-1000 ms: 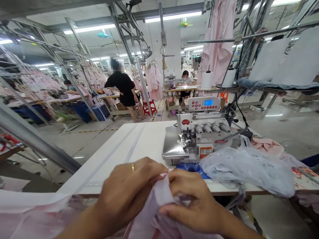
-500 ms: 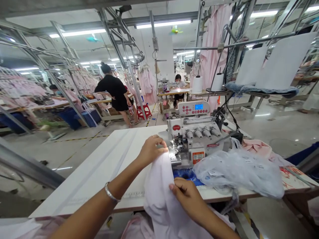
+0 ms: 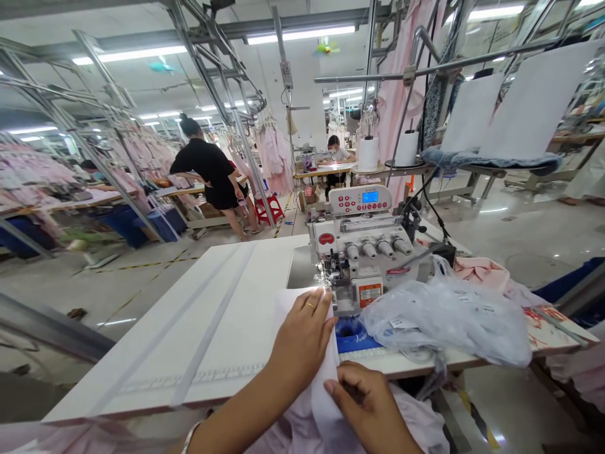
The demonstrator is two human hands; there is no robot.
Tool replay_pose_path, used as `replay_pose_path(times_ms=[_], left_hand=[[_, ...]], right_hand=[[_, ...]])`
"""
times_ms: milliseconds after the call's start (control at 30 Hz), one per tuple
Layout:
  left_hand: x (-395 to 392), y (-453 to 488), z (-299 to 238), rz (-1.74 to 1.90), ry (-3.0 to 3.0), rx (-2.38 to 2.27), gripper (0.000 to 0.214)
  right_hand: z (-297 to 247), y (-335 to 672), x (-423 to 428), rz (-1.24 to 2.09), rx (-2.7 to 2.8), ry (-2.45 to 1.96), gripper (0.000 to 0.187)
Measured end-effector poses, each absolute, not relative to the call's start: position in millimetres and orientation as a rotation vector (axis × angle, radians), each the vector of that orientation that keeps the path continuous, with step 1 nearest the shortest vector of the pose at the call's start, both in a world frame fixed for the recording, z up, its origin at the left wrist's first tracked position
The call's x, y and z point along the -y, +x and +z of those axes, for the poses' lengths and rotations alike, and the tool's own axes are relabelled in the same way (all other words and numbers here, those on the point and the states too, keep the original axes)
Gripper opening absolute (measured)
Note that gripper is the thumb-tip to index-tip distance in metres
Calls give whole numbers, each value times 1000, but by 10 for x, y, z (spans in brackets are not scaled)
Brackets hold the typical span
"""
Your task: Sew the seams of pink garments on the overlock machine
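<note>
My white work table (image 3: 165, 353) carries an overlock sewing machine (image 3: 359, 246), with a clear plastic bag (image 3: 444, 328) just right of it (something pale is bunched inside, with small labels (image 3: 401, 323), but I can't tell what). The pale cloth (image 3: 326, 384) lies over the table's front edge, touching the machine's front. My left hand (image 3: 302, 340) presses it, open and flat, while my right hand (image 3: 368, 410) pinches its lower part.

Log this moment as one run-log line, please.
left hand: on white fabric | right hand: at its edge | overlock machine: ahead
</note>
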State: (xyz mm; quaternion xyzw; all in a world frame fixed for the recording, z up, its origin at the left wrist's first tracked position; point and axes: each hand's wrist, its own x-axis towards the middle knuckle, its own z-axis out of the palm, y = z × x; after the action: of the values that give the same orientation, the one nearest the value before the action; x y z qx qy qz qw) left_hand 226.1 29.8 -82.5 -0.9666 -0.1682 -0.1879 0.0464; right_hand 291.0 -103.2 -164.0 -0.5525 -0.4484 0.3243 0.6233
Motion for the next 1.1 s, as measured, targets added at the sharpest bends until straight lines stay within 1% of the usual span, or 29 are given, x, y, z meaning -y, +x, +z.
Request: replay_pose_path(times_ms=[167,233,300,367,433,467,533,633,700,800,967,1100], left_hand=[[-390,2294,-754,-636,-3153,659,34],[-402,2208,-842,-782,-3157,785,33],[-397,2072,-997,-1099,-3082,1111,46],[-386,1914,-1147,-1412,-3058,1638,63],[-391,1774,-1206,-1530,-3112,2150,67],[-405,1724,-1186,-1549,-3132,2288,65],[-460,1681,-1064,-1606,-3124,2261,59],[-597,1755,-807,-1557,-3122,1949,47],[-715,1863,-680,-1522,-3140,1779,46],[-916,2034,-581,-1616,-3164,1640,44],[-1283,2267,-378,-1583,-3233,1706,53],[-1615,2501,-70,-1498,-3276,1744,63]], right_hand=[[-1715,2884,1015,855,990,-1185,31],[-1730,2891,973,838,998,-1159,30],[-1709,2919,906,767,987,-1179,32],[-1672,2951,837,704,974,-1199,35],[-1656,2968,795,677,976,-1209,35],[-1663,2968,789,669,999,-1216,35],[-1698,2956,794,656,1061,-1243,36],[-1734,2960,789,649,1082,-1255,39],[-1720,2989,757,637,1037,-1242,41],[-1707,3015,727,618,1033,-1230,45],[-1804,2930,813,558,1103,-1232,45],[-1672,2989,760,497,1133,-1279,42]])
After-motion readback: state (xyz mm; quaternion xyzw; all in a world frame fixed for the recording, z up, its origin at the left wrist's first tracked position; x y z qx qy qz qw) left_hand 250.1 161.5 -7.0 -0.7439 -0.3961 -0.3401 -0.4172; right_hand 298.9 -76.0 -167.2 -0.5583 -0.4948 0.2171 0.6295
